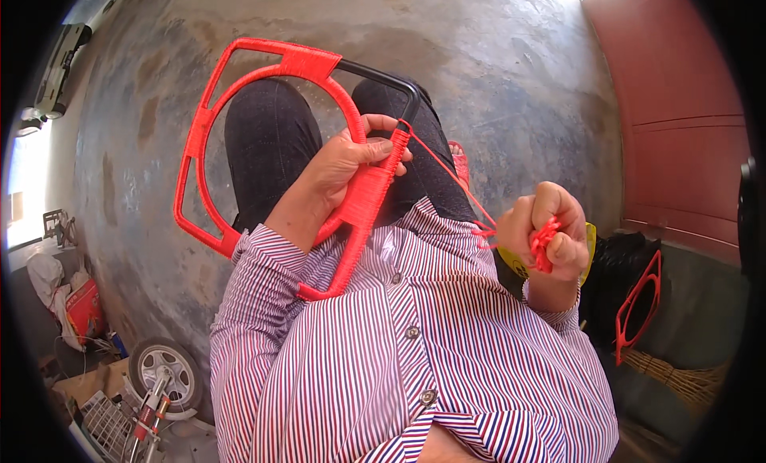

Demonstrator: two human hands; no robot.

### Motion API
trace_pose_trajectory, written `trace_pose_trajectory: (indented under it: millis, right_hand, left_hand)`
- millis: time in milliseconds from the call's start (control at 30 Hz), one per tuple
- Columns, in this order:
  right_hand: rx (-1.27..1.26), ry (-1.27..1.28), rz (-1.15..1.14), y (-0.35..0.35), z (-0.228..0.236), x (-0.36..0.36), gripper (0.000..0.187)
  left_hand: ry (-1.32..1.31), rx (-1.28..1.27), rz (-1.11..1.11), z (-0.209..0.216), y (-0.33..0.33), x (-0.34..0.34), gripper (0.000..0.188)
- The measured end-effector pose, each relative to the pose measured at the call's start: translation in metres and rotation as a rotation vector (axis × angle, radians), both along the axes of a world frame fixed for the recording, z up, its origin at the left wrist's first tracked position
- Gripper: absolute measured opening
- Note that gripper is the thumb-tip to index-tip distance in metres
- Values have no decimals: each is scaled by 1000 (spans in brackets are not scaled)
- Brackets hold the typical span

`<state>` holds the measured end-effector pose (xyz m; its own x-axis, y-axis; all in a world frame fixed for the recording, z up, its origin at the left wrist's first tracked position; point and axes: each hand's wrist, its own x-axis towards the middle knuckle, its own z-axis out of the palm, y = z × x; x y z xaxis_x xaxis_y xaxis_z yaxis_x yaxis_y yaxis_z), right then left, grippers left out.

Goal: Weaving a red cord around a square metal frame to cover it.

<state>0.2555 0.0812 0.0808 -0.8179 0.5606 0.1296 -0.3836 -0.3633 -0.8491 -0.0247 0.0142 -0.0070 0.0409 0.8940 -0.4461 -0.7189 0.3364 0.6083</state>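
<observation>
A metal frame (369, 193), squarish with a ring inside it, lies across my lap and is mostly wrapped in red cord. One corner is still bare black metal (381, 77). My left hand (341, 161) grips it on the right side, thumb over the wrapped bar by the upper end of the winding. From there a red strand (447, 169) runs down and right to my right hand (549, 228). That hand is raised off to the right, fingers closed around a bunched hank of red cord (544, 246). A few loops hang beside its wrist.
A similar red frame (643, 303) leans at the right, above a straw broom (678, 377) and beside a black plastic bag (614, 264). A large red panel (670, 104) stands at far right. At lower left are a spoked wheel (167, 374) and a red box (84, 307).
</observation>
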Motion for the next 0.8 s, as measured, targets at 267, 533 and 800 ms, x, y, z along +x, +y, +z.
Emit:
trace_pose_trajectory:
  millis: [267,533,800]
  right_hand:
    - [69,79,-287,13,20,20,37]
    - [-48,150,-525,46,31,11,45]
    - [1013,-805,67,22,-58,-75,16]
  left_hand:
    - [41,4,-15,-5,3,-1,39]
    - [62,9,2,-1,0,-1,38]
    - [-187,77,-3,-3,-5,-3,38]
